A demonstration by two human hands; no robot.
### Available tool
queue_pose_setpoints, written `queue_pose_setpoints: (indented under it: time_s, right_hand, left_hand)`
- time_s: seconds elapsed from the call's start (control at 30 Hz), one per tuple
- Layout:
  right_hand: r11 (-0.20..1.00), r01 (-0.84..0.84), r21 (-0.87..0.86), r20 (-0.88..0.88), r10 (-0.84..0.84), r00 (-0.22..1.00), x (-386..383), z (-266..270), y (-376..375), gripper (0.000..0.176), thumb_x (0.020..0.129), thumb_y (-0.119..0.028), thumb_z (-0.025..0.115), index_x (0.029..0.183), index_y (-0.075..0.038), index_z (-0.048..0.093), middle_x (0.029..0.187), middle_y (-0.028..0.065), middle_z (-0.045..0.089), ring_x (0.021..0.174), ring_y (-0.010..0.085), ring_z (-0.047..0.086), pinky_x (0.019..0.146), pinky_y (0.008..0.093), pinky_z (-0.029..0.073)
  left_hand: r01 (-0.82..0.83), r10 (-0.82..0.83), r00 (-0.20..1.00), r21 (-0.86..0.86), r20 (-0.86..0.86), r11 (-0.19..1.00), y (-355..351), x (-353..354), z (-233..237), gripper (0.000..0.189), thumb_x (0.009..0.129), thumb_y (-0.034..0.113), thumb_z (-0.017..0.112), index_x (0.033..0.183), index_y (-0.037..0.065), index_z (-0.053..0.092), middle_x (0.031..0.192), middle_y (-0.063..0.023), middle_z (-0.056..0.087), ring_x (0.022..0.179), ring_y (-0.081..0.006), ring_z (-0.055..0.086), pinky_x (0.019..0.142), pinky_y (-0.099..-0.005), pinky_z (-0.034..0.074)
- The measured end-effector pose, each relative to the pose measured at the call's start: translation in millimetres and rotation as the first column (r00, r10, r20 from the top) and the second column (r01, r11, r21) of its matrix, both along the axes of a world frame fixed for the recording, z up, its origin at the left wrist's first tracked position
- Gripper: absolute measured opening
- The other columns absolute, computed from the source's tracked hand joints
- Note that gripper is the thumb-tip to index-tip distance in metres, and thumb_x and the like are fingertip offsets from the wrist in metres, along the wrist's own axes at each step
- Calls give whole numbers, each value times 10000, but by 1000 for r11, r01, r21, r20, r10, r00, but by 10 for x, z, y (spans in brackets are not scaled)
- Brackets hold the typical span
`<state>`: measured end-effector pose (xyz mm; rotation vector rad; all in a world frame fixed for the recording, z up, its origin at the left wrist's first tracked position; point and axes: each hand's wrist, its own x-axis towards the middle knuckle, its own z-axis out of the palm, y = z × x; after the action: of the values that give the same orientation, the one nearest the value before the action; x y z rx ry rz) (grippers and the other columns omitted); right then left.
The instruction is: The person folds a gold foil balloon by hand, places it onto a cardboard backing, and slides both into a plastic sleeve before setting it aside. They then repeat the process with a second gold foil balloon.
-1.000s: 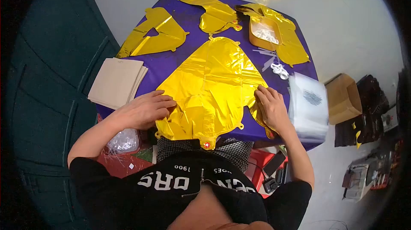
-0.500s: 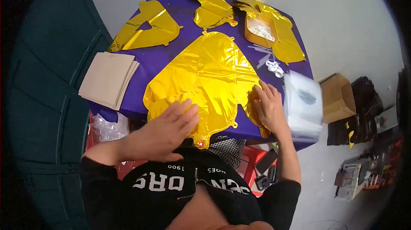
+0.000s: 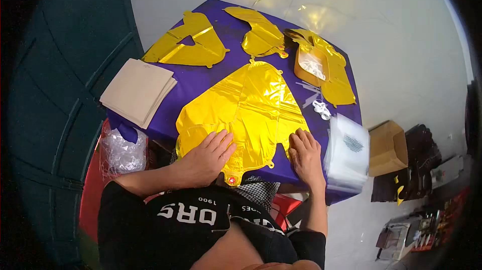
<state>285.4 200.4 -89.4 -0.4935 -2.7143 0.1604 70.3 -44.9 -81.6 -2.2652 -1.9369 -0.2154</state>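
A large gold foil balloon (image 3: pixel 256 114), flat and wrinkled, covers the front middle of the purple-covered table (image 3: pixel 201 83). My left hand (image 3: pixel 207 158) lies palm down on its lower left part, fingers stretched out. At the lower right edge, my right hand (image 3: pixel 305 155) has its fingers bent together on the foil; the fingertips are partly hidden. Between the hands, the balloon's neck with a small red mark (image 3: pixel 232 180) hangs by the table's front edge.
Other gold foil pieces (image 3: pixel 208 41) lie at the back. A yellow box with white items (image 3: pixel 312 66) and white rings (image 3: pixel 321 110) are back right. Beige sheets (image 3: pixel 138 89) lie left, clear plastic bags (image 3: pixel 349 152) right. A cardboard box (image 3: pixel 389 148) stands beyond.
My left hand has come down flat on the foil. My right hand's fingers have drawn together, and the lower right foil flap no longer hangs outward. The whole view has shifted.
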Motion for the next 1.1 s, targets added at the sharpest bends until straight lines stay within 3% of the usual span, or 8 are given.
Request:
queue_pose_setpoints:
  time_s: [0.43, 0.57, 0.6, 0.67, 0.77, 0.9, 1.03, 1.1]
  right_hand:
    - [999, 1, -43, 9, -1, 1000, -3, 59, 16, 396, 869, -119, 588, 1243, -4, 526, 1340, 195, 497, 1263, 368, 433, 1035, 459, 328]
    - [1000, 17, 20, -128, -15, 992, -27, 172, 238, 415, 838, -104, 615, 1223, 20, 524, 1169, 210, 584, 1151, 387, 507, 957, 460, 390]
    - [997, 57, 45, -252, -44, 967, -77, 280, 263, 278, 823, -82, 617, 1085, 10, 606, 992, 206, 643, 982, 394, 571, 860, 462, 436]
    - [992, 127, 22, -237, -119, 964, -80, 378, 513, 149, 817, -71, 614, 942, 9, 631, 886, 204, 647, 869, 399, 576, 788, 471, 449]
    - [973, 221, 64, -324, -189, 927, -86, 399, 991, 94, 805, -58, 609, 742, 10, 625, 738, 199, 631, 706, 410, 555, 678, 490, 451]
    - [932, 361, 36, -251, -341, 906, -137, 260, 1787, 142, 833, -71, 554, 794, 24, 653, 774, 202, 654, 844, 366, 621, 721, 435, 497]
    - [955, 244, 168, -334, -178, 926, -394, 376, 2188, 152, 827, -53, 541, 858, -2, 680, 834, 205, 666, 838, 385, 612, 810, 445, 477]
    - [962, 189, 197, -275, -131, 952, -621, 459, 2288, 193, 830, -85, 561, 965, -15, 682, 985, 209, 655, 949, 377, 593, 875, 429, 465]
  left_hand:
    - [3, -2, 999, 29, -42, 1000, -16, -53, 33, 551, 817, 185, 538, 1274, -116, 475, 1341, -307, 445, 1294, -425, 390, 1076, -510, 292]
    - [10, -6, 998, -70, 56, 997, 9, -75, 142, 703, 770, 292, 653, 1315, -93, 432, 1380, -312, 394, 1317, -432, 353, 1084, -543, 259]
    - [28, -20, 997, -106, 74, 994, -5, -83, 237, 752, 755, 323, 681, 1328, -86, 418, 1393, -312, 376, 1324, -434, 340, 1086, -552, 248]
    - [53, -28, 991, -194, 130, 980, -34, -126, 372, 893, 722, 424, 737, 1374, -59, 363, 1430, -313, 319, 1359, -437, 284, 1093, -583, 206]
    - [91, -57, 938, -87, 342, 992, -98, -215, 539, 825, 739, 344, 743, 1371, -44, 381, 1430, -293, 338, 1353, -423, 313, 1103, -562, 226]
    - [-46, -27, 867, 134, 498, 990, -198, -293, 507, 661, 754, 176, 732, 1325, -4, 452, 1404, -253, 412, 1299, -398, 408, 1099, -524, 284]
    - [-114, -10, 864, 214, 504, 970, -175, -314, 390, 514, 768, 98, 704, 1241, 7, 526, 1341, -222, 500, 1234, -380, 486, 1083, -511, 325]
    - [-130, -3, 861, 227, 508, 965, -151, -293, 367, 474, 773, 96, 697, 1213, 6, 545, 1307, -212, 534, 1208, -372, 511, 1077, -514, 332]
